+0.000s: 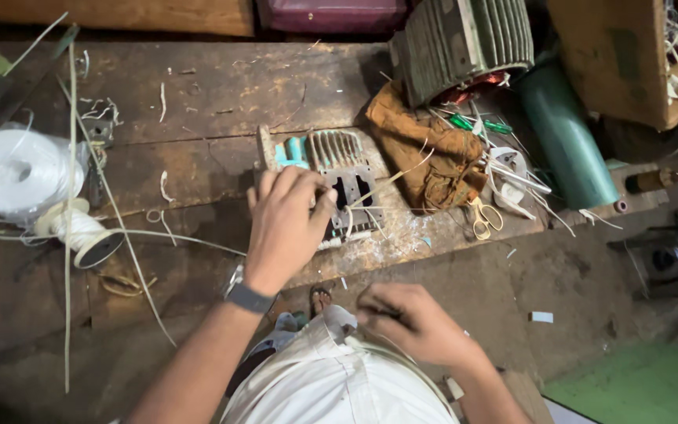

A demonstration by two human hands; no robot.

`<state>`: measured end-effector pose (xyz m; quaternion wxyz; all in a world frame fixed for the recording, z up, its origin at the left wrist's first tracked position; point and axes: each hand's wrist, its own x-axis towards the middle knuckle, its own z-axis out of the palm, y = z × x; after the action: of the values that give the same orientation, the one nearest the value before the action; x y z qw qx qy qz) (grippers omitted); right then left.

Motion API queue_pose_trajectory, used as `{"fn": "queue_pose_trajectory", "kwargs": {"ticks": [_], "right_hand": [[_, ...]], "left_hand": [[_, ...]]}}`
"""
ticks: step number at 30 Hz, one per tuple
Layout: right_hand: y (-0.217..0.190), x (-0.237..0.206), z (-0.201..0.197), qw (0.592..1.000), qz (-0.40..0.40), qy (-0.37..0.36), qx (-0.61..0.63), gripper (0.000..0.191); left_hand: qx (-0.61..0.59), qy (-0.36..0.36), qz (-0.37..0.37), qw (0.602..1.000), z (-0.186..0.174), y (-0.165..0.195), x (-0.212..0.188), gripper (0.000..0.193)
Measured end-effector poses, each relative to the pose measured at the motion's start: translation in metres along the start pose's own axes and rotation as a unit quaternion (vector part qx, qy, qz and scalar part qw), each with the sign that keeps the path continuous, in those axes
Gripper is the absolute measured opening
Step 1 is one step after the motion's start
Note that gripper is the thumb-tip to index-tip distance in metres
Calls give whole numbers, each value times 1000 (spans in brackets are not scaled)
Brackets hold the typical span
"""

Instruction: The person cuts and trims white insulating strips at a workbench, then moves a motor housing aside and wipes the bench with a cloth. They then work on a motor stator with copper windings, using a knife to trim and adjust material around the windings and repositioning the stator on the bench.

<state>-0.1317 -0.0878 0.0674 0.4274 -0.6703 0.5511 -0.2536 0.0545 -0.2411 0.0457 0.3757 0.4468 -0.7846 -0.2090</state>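
My left hand [282, 224] rests on a small grey metal motor housing [339, 169] with ribbed fins and teal inserts, lying on a worn wooden workbench [198, 102]. Its fingers curl over the housing's left side. My right hand [411, 320] is lower, near my lap, with its fingers closed on a thin pale strip or cord [386, 353] that curves down over my light trousers. A wristwatch sits on my left wrist.
A brown rag [425, 153], yellow-handled scissors [482, 218], green screwdrivers [480, 123] and a large finned motor stator [464, 43] lie to the right. A green cylinder [565, 145] leans beside them. White tape spools [9, 173] and loose cord sit at left.
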Motion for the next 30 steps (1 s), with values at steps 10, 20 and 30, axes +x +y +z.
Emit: {"fn": "queue_pose_trajectory", "kwargs": {"ticks": [10,20,30], "right_hand": [[13,-2,3,995,-42,0,-94,31],[7,11,5,987,-101,-65,-109,27],[41,9,18,959,-121,23,-256,35]], "left_hand": [[-189,-47,-127,973,3,28,-61,22],[-597,-61,-347,721,43,25,-114,15],[7,52,-104,993,-5,68,-170,13]]}}
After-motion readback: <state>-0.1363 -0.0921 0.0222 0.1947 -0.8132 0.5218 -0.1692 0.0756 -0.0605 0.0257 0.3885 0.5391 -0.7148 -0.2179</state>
